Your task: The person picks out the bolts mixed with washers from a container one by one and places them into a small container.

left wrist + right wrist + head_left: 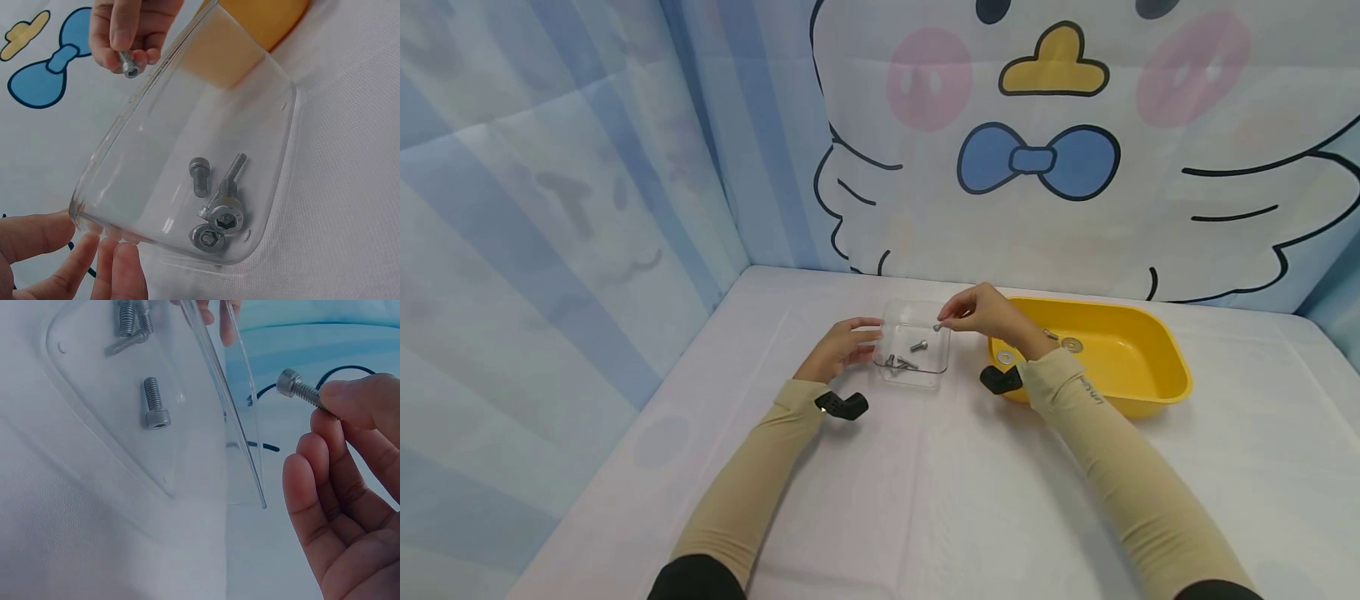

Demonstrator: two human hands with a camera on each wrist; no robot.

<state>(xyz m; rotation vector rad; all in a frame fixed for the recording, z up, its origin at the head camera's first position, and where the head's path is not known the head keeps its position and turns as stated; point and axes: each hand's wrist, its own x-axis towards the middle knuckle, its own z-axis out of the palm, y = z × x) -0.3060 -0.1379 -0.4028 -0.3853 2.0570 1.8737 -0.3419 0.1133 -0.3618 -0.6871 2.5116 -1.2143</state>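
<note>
A clear plastic box (912,379) stands on the table between my hands. Beside its left wall, my left hand (842,346) touches the rim and outer side with extended fingertips (127,265). My right hand (988,315) pinches a socket-head bolt (300,389) between thumb and fingertips, head outward, at the box's far right corner, above the rim. Inside the box lies one short bolt (154,403) by itself. Several other bolts (225,215) of different sizes overlap near the end closest to my left hand.
Just right of the box sits a yellow basin (1161,367), partly behind my right forearm. Washers (1072,344) and a small metal piece show in it. White cloth covers the table (985,517); a printed curtain (917,208) rises behind its far edge.
</note>
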